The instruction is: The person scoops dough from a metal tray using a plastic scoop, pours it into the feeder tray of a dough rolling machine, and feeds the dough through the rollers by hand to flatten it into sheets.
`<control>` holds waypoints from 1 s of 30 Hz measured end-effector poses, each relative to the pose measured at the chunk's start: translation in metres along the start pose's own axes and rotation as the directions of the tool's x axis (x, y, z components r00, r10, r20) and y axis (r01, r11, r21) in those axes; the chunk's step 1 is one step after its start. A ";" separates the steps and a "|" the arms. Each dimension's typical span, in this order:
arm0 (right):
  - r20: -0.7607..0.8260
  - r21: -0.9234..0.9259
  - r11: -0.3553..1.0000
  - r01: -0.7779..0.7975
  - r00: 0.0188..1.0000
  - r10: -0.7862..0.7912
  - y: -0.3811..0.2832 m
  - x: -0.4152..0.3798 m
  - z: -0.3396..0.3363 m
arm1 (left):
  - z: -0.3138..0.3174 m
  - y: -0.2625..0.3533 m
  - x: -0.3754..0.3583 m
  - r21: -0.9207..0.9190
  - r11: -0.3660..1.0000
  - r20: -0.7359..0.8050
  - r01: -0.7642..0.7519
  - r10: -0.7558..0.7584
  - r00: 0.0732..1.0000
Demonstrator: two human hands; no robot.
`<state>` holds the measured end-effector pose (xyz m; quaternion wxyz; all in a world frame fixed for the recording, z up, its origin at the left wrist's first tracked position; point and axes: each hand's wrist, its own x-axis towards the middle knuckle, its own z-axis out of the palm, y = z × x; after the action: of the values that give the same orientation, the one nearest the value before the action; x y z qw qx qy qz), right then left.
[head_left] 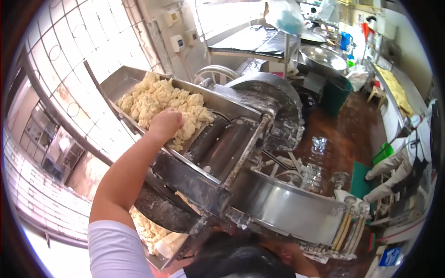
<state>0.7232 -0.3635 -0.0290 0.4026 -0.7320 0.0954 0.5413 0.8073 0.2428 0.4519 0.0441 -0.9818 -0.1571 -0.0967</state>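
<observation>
My left hand (167,124), its fingers curled, presses into a heap of crumbly pale dough (150,99). The dough lies in the metal hopper tray (121,76) of a dough machine. Just right of the hand, two dark rollers (227,146) sit side by side, dusted with flour. Low in the view, part of my right arm (299,262) shows beside dark clothing; its fingers cannot be made out. More crumbly dough (150,227) rests in a lower tray beneath the machine, with a pale smooth piece (171,244) beside it.
A curved steel cover (292,208) extends right from the rollers, with pale strips (350,227) at its end. A large wheel housing (273,97) stands behind. Farther back are a steel bowl (324,59) and a dark green bin (337,95). A barred window (69,83) borders the left.
</observation>
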 end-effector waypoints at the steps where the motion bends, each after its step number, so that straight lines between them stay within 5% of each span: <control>1: -0.034 -0.169 0.972 0.160 0.985 -0.168 0.001 0.010 0.000 | -0.002 0.002 -0.001 0.014 1.000 0.038 -0.015 0.015 0.999; 2: -0.044 -0.343 0.893 0.291 0.945 -0.325 0.012 0.022 -0.003 | -0.008 0.004 -0.006 0.083 0.996 0.078 -0.023 0.017 0.997; 4: -0.268 0.013 0.988 -0.155 0.951 0.152 -0.048 -0.033 0.002 | -0.018 -0.002 -0.012 0.022 0.995 0.116 -0.101 0.098 0.988; 6: -0.270 0.023 0.991 -0.132 0.954 0.134 -0.042 -0.028 -0.002 | -0.019 -0.008 -0.022 -0.048 0.984 0.153 -0.170 0.176 0.972; 8: -0.270 0.031 0.994 -0.101 0.957 0.106 -0.033 -0.032 0.004 | -0.019 -0.013 -0.037 0.001 0.981 -0.136 -0.193 0.192 0.972; 12: -0.313 0.032 0.991 -0.126 0.941 0.130 -0.028 -0.063 0.033 | -0.062 -0.012 -0.066 -0.170 0.961 -0.132 -0.216 0.195 0.972; 14: -0.272 0.044 0.980 -0.196 0.941 0.201 -0.016 -0.072 0.047 | -0.073 -0.014 -0.083 -0.208 0.946 0.001 -0.248 0.254 0.967; 16: -0.277 -0.105 0.952 0.287 0.911 -0.305 -0.007 -0.069 0.058 | -0.079 -0.011 -0.096 -0.208 0.937 0.022 -0.280 0.291 0.957; 18: -0.365 -0.529 0.831 0.176 0.836 -0.409 -0.077 -0.099 0.055 | -0.078 -0.006 -0.100 -0.240 0.927 0.069 -0.288 0.312 0.948; 19: -0.365 -0.618 0.718 0.320 0.692 -0.623 -0.068 -0.056 0.038 | -0.072 -0.001 -0.102 -0.247 0.925 0.067 -0.290 0.315 0.947; 20: -0.303 -0.714 0.633 0.299 0.683 -0.664 -0.120 -0.070 0.030 | -0.062 0.007 -0.104 -0.272 0.921 0.072 -0.277 0.307 0.949; 21: -0.568 -0.228 0.912 0.342 0.714 -0.410 -0.164 -0.069 0.028 | -0.057 0.016 -0.106 -0.293 0.919 0.074 -0.264 0.297 0.952; 22: -0.504 -0.680 0.620 0.391 0.365 -0.783 -0.194 -0.047 0.010 | -0.057 0.030 -0.111 -0.281 0.920 0.106 -0.273 0.312 0.944; 23: -0.401 -0.792 0.486 0.369 0.285 -0.870 -0.250 -0.067 0.003 | -0.051 0.043 -0.115 -0.275 0.923 0.102 -0.269 0.306 0.947; 24: -0.564 -0.525 0.684 0.507 0.395 -0.725 -0.313 -0.119 0.012 | -0.042 0.054 -0.117 -0.379 0.886 0.056 -0.269 0.312 0.948; 25: -0.618 -0.496 0.626 0.602 0.261 -0.742 -0.338 -0.098 -0.004 | -0.032 0.065 -0.118 -0.476 0.837 0.012 -0.269 0.313 0.950; 27: -0.728 -0.231 0.659 0.716 0.322 -0.605 -0.399 -0.097 -0.013 | -0.016 0.081 -0.112 -0.453 0.858 -0.020 -0.243 0.263 0.965; 29: -0.720 0.075 0.653 0.753 0.494 -0.487 -0.444 -0.098 -0.019 | -0.004 0.090 -0.102 -0.458 0.880 -0.076 -0.128 0.105 0.992; 30: -0.708 0.074 0.649 0.757 0.498 -0.501 -0.460 -0.098 -0.025 | -0.004 0.095 -0.100 -0.449 0.886 -0.078 -0.114 0.089 0.993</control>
<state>0.9670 -0.1080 0.2823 0.6501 -0.7572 0.0463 0.0435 0.7437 0.1225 0.4304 -0.1763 -0.9689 -0.0774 -0.1553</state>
